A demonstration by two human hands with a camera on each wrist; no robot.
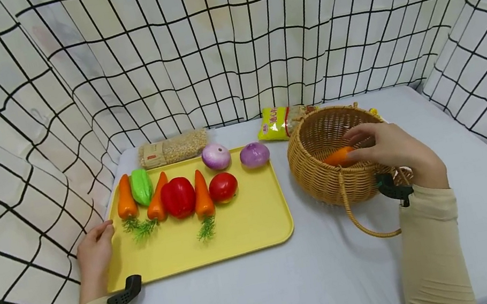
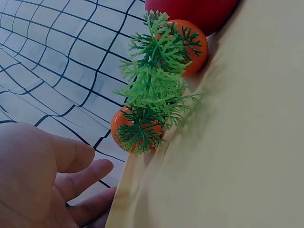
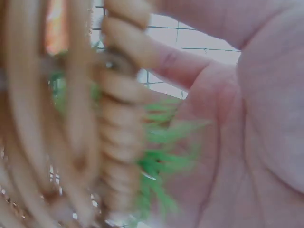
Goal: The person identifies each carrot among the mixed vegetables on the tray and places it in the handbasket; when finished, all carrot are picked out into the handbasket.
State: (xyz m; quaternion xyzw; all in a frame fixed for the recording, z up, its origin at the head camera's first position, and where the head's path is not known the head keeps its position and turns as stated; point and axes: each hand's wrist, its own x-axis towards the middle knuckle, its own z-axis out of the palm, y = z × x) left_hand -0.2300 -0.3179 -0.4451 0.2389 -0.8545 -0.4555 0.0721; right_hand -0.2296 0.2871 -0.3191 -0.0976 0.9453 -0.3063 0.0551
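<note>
My right hand point(image 1: 386, 146) is over the round wicker basket point(image 1: 317, 182), its fingers and thumb curved about the top end of an orange carrot point(image 1: 338, 157) inside the rim. Blurred green leaves point(image 3: 166, 156) lie against the palm in the right wrist view, partly behind the basket's rim point(image 3: 118, 123). At the left edge of the yellow tray point(image 1: 247, 227), my left hand point(image 1: 96, 252) has loosely bent fingers, the fingertips at the tray's side point(image 2: 124, 199). Nearest to it are the leafy ends of two carrots point(image 1: 125, 197) point(image 1: 158, 198).
Also on the tray are a green vegetable point(image 1: 141, 187), red pepper point(image 1: 179, 198), third carrot point(image 1: 202, 196), tomato point(image 1: 223, 187) and two onions point(image 1: 216, 157) point(image 1: 254, 155). Two food bags point(image 1: 174, 149) point(image 1: 275, 123) lie behind. The basket's handle point(image 1: 364, 228) hangs forward. Black netting point(image 1: 224, 44) surrounds the table.
</note>
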